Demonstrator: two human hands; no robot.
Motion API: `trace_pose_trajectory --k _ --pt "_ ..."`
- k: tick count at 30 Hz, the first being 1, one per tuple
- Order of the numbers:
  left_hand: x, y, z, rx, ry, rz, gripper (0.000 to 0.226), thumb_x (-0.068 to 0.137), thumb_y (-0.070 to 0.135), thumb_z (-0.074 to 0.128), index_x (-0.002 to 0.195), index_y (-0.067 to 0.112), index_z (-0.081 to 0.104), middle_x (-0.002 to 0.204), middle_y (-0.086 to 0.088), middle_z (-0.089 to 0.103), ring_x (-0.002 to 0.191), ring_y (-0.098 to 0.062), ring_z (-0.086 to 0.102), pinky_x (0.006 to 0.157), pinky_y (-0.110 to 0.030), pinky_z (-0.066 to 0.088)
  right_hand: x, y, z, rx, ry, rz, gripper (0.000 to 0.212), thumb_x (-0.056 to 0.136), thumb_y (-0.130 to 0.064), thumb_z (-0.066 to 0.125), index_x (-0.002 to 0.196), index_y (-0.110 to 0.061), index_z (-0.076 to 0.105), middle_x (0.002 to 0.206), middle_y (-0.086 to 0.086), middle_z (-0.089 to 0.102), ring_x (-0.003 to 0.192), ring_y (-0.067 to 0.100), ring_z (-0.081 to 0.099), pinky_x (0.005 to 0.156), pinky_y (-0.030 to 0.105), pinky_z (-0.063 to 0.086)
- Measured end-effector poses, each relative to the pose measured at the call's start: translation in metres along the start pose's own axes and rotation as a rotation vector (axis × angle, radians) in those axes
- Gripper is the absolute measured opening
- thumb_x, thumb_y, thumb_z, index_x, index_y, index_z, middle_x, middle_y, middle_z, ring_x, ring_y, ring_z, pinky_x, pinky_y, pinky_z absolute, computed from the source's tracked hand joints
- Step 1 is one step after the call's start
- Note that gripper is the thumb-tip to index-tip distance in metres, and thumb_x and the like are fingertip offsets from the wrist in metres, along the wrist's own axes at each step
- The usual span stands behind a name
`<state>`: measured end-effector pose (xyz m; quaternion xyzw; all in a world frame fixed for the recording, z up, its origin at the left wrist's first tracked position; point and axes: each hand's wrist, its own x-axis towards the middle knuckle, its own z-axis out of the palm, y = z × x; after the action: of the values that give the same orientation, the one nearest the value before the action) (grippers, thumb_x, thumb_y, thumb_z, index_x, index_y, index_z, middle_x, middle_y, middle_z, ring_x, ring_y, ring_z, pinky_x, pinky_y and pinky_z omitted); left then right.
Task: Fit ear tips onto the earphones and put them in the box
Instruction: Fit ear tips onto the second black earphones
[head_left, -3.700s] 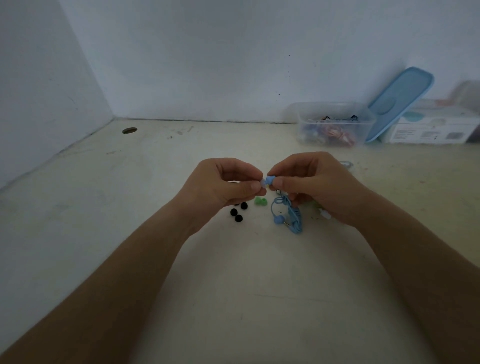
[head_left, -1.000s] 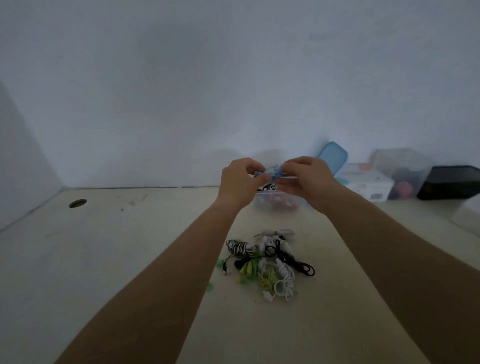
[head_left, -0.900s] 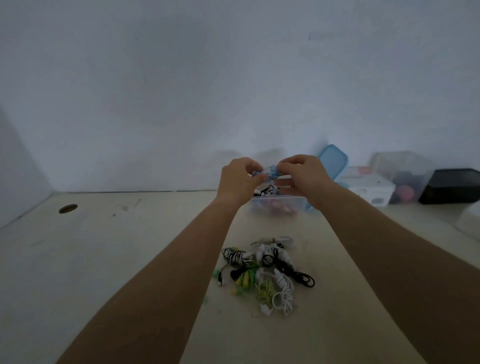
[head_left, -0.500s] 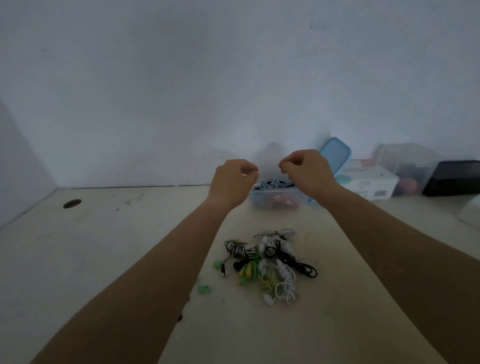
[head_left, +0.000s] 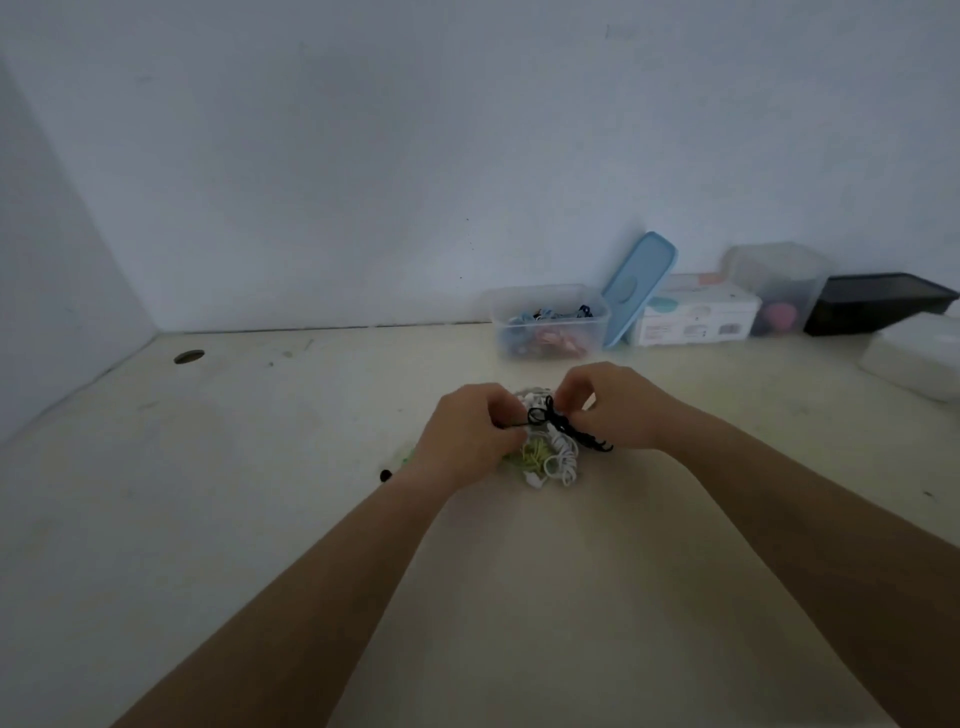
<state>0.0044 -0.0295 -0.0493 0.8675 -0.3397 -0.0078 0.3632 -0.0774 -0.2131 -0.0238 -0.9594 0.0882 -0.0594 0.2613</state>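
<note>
At centre frame, a person's left hand (head_left: 467, 436) and right hand (head_left: 618, 410) each pinch the black earphones (head_left: 569, 430) with curled fingers, just above a pile of earphones (head_left: 553, 461) on the table (head_left: 260, 519). The clear box (head_left: 550, 325), already holding earphones, stands open at upper right beside its blue lid (head_left: 639, 288).

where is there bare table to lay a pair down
Bare: the wide stretch from the black tip to the hole, and the near table between the forearms. Crowded: the pile under the left hand and right hand, and the back right, box to black tray.
</note>
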Motion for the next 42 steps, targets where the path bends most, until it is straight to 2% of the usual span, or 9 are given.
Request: trace_pose_trajectory --k 4,11,19,24,28,33,35,38,42 --pt "-0.012 0.001 0.003 -0.006 0.038 -0.002 0.013 0.08 0.017 0.075 0.09 0.024 0.073 0.084 0.015 0.065 0.074 0.004 0.057 0.062 0.001 0.04 -0.006 0.002 0.004 -0.024 0.017 0.0 0.024 0.08 -0.015 0.075 0.103 -0.02 0.067 0.103 -0.003 0.069 0.079 0.006 0.058 0.071 0.018 0.042" --pt "-0.019 0.003 0.005 -0.039 0.072 0.01 0.012 0.08 0.014 0.074 0.086 0.025 0.073 0.083 0.019 0.062 0.074 0.009 0.055 0.066 0.004 0.038 -0.005 0.009 0.012 0.021 0.104 0.112 0.019 0.077 -0.026 0.082 0.092 -0.021 0.072 0.093 -0.004 0.068 0.085 0.01 0.062 0.066 0.018 0.043" --pt "-0.018 0.006 0.003 -0.187 0.14 -0.035 0.012 0.086 0.014 0.07 0.085 0.026 0.073 0.087 0.013 0.071 0.082 0.003 0.065 0.075 -0.008 0.048 -0.008 0.004 -0.01 0.336 0.107 0.038 0.018 0.096 -0.013 0.062 0.104 -0.024 0.073 0.09 -0.004 0.071 0.077 0.008 0.062 0.072 0.023 0.052" --pt "-0.016 0.006 0.003 -0.238 0.229 -0.084 0.017 0.087 0.023 0.071 0.103 0.025 0.066 0.096 0.013 0.065 0.085 -0.002 0.061 0.075 -0.014 0.045 -0.012 -0.006 -0.02 0.509 0.108 0.032 0.021 0.099 -0.012 0.058 0.108 -0.022 0.073 0.1 0.005 0.072 0.082 0.013 0.064 0.075 0.027 0.054" --pt "-0.015 0.01 0.003 -0.252 0.098 -0.07 0.04 0.087 0.023 0.071 0.125 0.026 0.058 0.116 0.007 0.062 0.102 -0.01 0.061 0.089 -0.026 0.051 -0.015 -0.013 -0.024 0.612 0.127 0.027 0.022 0.099 -0.013 0.057 0.106 -0.027 0.072 0.101 0.004 0.07 0.081 0.011 0.063 0.077 0.029 0.054" --pt "-0.016 0.024 0.0 -0.256 0.022 -0.038 0.052 0.089 0.026 0.07 0.137 0.027 0.052 0.125 0.012 0.057 0.107 -0.005 0.051 0.088 -0.019 0.038 -0.018 -0.022 -0.031 0.751 0.136 0.022 0.02 0.1 -0.016 0.057 0.101 -0.03 0.071 0.098 -0.002 0.068 0.083 0.013 0.062 0.078 0.03 0.053" --pt "-0.015 0.029 -0.002 -0.35 0.033 -0.031 0.037 0.092 0.021 0.066 0.128 0.023 0.061 0.119 0.012 0.063 0.105 -0.005 0.056 0.093 -0.024 0.043 -0.019 -0.024 -0.033 0.784 0.13 0.017 0.019 0.1 -0.017 0.058 0.101 -0.03 0.071 0.098 -0.001 0.068 0.084 0.013 0.062 0.076 0.029 0.052" --pt "-0.017 0.036 -0.008 -0.621 0.004 -0.124 0.014 0.096 0.013 0.06 0.104 0.013 0.071 0.107 -0.006 0.074 0.095 -0.013 0.067 0.089 -0.03 0.054 -0.019 -0.026 -0.034 0.832 0.121 0.032 0.017 0.099 -0.019 0.059 0.103 -0.028 0.072 0.099 -0.002 0.068 0.085 0.014 0.062 0.076 0.03 0.051" --pt "-0.026 0.038 -0.021 -1.11 -0.138 -0.32 0.015 0.101 0.008 0.049 0.096 0.008 0.063 0.1 -0.015 0.073 0.089 -0.027 0.071 0.086 -0.039 0.058 -0.022 -0.025 -0.032 0.84 0.102 0.05 0.017 0.099 -0.018 0.059 0.103 -0.027 0.074 0.097 -0.001 0.068 0.083 0.015 0.061 0.076 0.031 0.052"
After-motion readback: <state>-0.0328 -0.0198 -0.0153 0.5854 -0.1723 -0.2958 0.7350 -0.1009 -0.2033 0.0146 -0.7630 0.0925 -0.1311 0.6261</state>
